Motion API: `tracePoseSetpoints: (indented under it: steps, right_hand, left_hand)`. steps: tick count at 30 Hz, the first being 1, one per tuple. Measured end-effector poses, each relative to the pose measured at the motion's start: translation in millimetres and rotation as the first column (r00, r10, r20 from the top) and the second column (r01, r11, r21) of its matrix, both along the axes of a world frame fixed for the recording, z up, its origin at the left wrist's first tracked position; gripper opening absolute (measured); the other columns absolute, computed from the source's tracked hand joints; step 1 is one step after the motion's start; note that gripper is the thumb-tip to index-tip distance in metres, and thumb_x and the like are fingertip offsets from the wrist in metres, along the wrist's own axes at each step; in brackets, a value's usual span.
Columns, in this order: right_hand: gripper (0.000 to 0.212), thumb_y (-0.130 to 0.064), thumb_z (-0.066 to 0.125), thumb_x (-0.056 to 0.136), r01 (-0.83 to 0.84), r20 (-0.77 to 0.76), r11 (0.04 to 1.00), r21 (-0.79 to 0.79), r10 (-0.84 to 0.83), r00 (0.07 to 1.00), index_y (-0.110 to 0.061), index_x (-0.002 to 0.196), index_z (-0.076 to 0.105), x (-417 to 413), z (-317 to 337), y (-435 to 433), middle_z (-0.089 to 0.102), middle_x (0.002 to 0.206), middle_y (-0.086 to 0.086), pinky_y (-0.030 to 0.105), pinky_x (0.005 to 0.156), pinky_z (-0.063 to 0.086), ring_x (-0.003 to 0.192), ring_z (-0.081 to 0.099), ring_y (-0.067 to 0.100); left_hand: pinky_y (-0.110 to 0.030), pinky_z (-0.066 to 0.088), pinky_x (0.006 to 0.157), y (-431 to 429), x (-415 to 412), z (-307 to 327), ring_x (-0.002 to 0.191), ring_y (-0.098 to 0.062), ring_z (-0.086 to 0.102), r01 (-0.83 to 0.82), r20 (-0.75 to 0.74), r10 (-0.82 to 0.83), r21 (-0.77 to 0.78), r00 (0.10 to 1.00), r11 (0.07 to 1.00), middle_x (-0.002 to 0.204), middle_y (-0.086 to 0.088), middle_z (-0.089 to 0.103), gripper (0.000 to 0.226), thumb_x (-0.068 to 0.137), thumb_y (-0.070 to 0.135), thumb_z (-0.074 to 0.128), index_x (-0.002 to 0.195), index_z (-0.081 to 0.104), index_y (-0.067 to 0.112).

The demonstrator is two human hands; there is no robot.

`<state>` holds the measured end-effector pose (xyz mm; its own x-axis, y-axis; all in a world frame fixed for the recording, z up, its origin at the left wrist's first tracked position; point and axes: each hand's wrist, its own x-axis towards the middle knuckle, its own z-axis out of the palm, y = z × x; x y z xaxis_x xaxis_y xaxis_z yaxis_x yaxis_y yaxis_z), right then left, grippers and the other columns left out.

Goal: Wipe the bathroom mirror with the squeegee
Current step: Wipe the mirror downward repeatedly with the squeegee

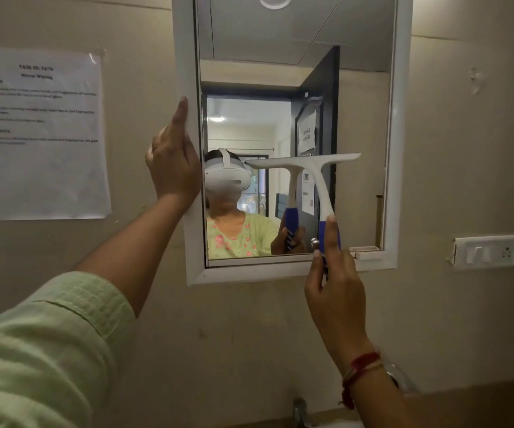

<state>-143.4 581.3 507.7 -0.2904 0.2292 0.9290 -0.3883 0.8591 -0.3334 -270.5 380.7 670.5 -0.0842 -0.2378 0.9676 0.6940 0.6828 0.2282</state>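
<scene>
Grips the white squeegee [303, 162] by its blue handle in the right hand [335, 291], with the blade level against the lower half of the mirror [357, 103]. Presses the left hand [172, 162], fingers straight, flat on the left side of the white frame [400, 149]. On the wall to the left, a taped printed sheet [41, 134]; to the right, a white switch plate [488, 251].

mirror [295, 88]: top cut off by the upper edge. printed sheet [42, 168]: left margin cut off, text too blurred to read. squeegee [314, 171]: lower handle hidden within the right hand [335, 291]. tap [300, 410]: cropped at the bottom edge.
</scene>
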Motion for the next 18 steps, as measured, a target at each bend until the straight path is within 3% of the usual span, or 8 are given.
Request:
tracePoseSetpoints:
  steps: [9, 14, 18]
  right_hand:
    - [0.073, -0.005, 0.056, 0.087, -0.048, 0.103, 0.997, -0.062, 0.055, 0.993, -0.022, 0.145, 0.014, 14.2, -50.2, -3.0, 0.048, 0.076, 0.004, 0.014, 0.043, 0.041, 0.045, 0.042, 0.009]
    - [0.065, -0.018, 0.045, 0.087, -0.05, 0.164, 0.994, -0.092, 0.065, 0.984, -0.023, 0.144, 0.016, 24.5, -72.4, -5.7, 0.043, 0.075, -0.002, 0.002, 0.044, 0.029, 0.041, 0.032, 0.003]
    - [0.064, -0.02, 0.042, 0.087, -0.031, 0.218, 0.995, -0.1, 0.052, 0.975, -0.023, 0.145, 0.014, 32.0, -88.3, -8.0, 0.042, 0.072, -0.002, 0.002, 0.043, 0.025, 0.041, 0.03, 0.003]
  left_hand:
    - [-0.038, 0.038, 0.093, 1.0, 4.0, -0.5, 0.105, -0.023, 0.055, 0.012, -0.015, -0.012, -0.012, 1.0, 1.0, 0.129, -0.001, 0.058, 0.046, 0.097, 0.017, 0.029, 0.142, 0.033, 0.021]
    - [-0.031, 0.037, 0.092, 1.8, 5.7, -0.5, 0.106, -0.023, 0.055, 0.001, -0.012, -0.001, -0.011, 1.0, 1.0, 0.136, 0.005, 0.052, 0.047, 0.096, 0.016, 0.028, 0.142, 0.033, 0.023]
    - [-0.027, 0.036, 0.092, 0.8, 4.4, -0.1, 0.104, -0.022, 0.055, -0.009, -0.01, 0.009, -0.016, 1.0, 1.0, 0.135, 0.003, 0.054, 0.045, 0.098, 0.016, 0.028, 0.142, 0.032, 0.022]
